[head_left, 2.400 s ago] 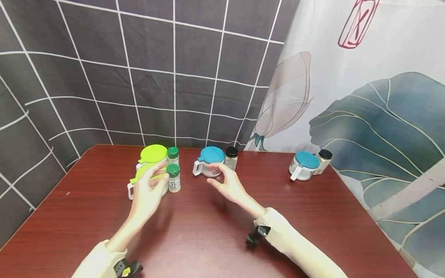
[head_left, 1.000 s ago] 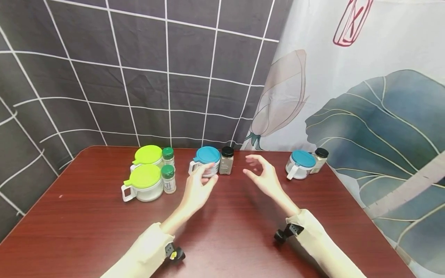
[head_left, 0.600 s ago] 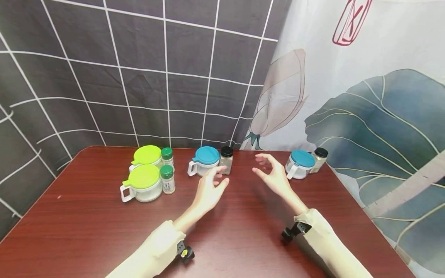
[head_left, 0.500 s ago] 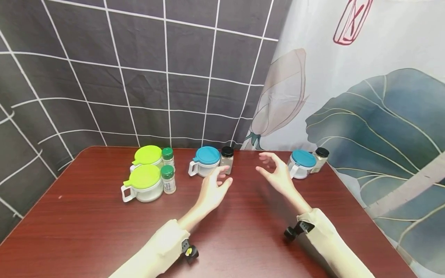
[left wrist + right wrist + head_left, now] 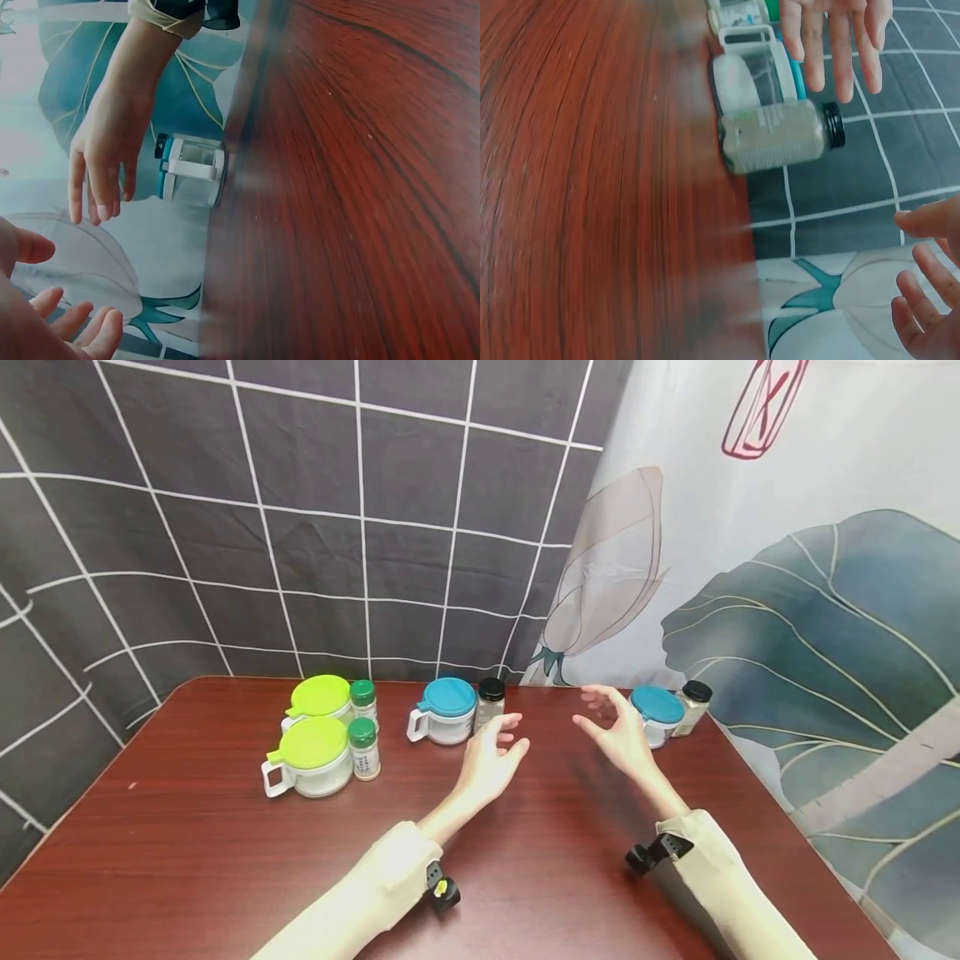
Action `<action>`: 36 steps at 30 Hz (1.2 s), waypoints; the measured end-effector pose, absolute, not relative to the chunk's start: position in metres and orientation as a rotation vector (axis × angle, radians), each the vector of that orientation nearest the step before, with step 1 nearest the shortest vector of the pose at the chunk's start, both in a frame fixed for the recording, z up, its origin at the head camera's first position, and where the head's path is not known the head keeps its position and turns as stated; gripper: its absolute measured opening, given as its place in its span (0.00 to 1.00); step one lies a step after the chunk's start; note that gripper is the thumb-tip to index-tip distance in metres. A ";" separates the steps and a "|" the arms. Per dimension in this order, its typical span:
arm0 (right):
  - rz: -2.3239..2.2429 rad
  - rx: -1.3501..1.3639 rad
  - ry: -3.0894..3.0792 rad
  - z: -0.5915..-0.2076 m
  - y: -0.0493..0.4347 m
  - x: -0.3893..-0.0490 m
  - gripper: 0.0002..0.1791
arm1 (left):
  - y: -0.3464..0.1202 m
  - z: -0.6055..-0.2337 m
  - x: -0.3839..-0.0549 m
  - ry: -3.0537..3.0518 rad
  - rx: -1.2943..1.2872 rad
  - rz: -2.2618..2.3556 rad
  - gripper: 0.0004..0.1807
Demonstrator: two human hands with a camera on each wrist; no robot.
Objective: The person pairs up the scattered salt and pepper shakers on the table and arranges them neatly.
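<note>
My left hand hovers over the table, fingers loosely bent and holding nothing. Just behind it stands a glass spice bottle with a black cap, partly covered by its fingers. Left of that bottle sits a handled seasoning jar with a blue lid. My right hand is in the air, also without anything in it. It overlaps the left side of a second blue-lidded seasoning jar; the left wrist view shows this jar's handle apart from the hand. Another black-capped bottle stands at that jar's right.
Two seasoning jars with lime-green lids, a rear one and a front one, stand at the left. Beside them are two green-capped shakers, rear and front. A gridded dark cloth hangs behind the reddish-brown table.
My left hand has moved right, from the green-lidded jars past the middle blue-lidded jar. My right hand has moved right from the middle jar toward the right-hand one. The jars and bottles stayed put.
</note>
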State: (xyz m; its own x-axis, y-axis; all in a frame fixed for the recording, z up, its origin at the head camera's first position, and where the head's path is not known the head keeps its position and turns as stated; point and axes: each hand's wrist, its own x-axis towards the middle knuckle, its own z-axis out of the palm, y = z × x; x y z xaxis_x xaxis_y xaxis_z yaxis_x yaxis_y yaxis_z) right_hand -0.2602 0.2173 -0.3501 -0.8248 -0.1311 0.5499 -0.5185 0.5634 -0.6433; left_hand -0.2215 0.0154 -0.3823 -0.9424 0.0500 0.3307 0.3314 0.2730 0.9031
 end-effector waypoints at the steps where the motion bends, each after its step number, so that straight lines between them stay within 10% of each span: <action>1: 1.174 0.516 -2.353 -0.353 0.221 -0.263 0.23 | 0.018 -0.383 -0.223 -2.304 -0.346 -1.732 0.20; 36: 1.135 0.337 -2.307 -0.347 0.287 -0.260 0.27 | 0.072 -0.391 -0.249 -2.412 -0.254 -1.755 0.19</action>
